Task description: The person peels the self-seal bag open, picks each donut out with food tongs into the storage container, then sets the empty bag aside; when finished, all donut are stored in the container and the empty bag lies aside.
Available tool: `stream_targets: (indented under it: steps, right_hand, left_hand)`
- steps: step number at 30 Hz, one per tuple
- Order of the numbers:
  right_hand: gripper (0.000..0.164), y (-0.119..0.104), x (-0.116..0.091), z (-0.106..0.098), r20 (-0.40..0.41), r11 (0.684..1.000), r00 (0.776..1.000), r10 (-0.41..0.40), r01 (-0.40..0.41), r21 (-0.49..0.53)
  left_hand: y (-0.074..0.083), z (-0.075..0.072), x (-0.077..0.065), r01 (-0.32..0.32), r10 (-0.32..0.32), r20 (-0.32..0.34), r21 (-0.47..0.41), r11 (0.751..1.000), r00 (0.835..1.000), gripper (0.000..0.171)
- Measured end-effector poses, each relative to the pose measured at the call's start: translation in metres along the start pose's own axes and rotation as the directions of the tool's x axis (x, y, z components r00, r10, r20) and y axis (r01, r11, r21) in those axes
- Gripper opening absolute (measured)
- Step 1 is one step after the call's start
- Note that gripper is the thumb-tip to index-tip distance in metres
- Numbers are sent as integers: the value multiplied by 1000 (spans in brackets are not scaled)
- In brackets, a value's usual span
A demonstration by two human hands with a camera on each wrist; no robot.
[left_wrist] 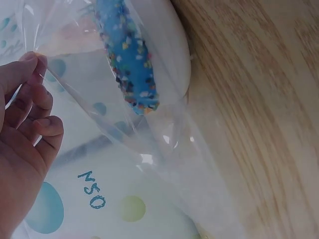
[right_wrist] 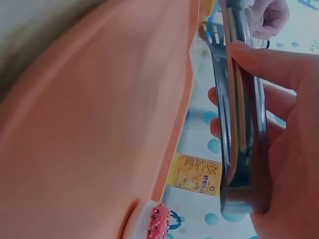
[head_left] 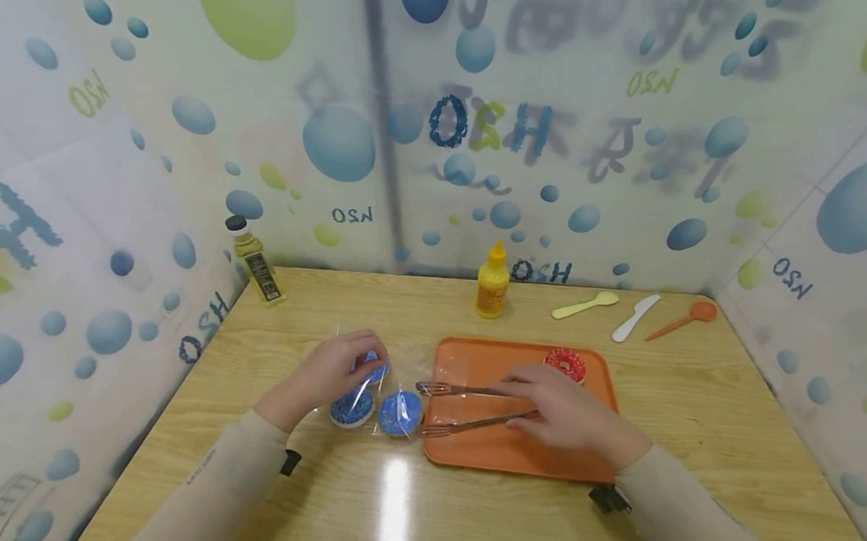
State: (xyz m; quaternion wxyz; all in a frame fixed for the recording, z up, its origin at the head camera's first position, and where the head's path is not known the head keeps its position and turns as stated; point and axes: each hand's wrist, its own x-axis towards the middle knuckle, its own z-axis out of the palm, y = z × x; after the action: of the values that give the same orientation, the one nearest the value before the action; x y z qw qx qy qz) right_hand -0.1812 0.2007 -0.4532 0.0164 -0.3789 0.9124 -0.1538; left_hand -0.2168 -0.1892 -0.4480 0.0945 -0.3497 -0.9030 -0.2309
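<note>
My left hand [head_left: 328,371] pinches the edge of a clear plastic bag [left_wrist: 154,159] between thumb and fingertips, pulling it up taut. Blue sprinkled doughnuts [head_left: 400,413] are grouped under and beside that hand on the table; one with dense sprinkles [left_wrist: 130,59] shows edge-on through the film. Metal tongs [right_wrist: 244,114] are held in my right hand [head_left: 569,412], thumb on one side and fingers on the other. Their arms stand apart over the orange tray [head_left: 526,465], tips pointing left, close to the nearest blue doughnut. A red sprinkled doughnut [head_left: 565,362] lies at the tray's far right.
A yellow squeeze bottle [head_left: 492,286] stands behind the tray. An oil bottle [head_left: 259,265] is at the back left. Along the back right lie a yellow spoon [head_left: 584,306], a white knife [head_left: 634,319] and an orange spoon [head_left: 702,311]. Printed walls [head_left: 597,246] enclose the wooden table [head_left: 702,481].
</note>
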Motion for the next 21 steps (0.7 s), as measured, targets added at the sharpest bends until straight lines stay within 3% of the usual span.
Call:
stream_targets:
  steps: [12, 21]
  right_hand:
    - [48, 3, 18, 4, 11, 995, 997, -79, 78, 54]
    - [48, 1, 13, 8, -20, 997, 998, -60, 61, 38]
  left_hand:
    - [-2, 4, 0, -29, 29, -25, -31, 999, 999, 6]
    - [-5, 2, -6, 10, -11, -22, -45, 999, 1000, 8]
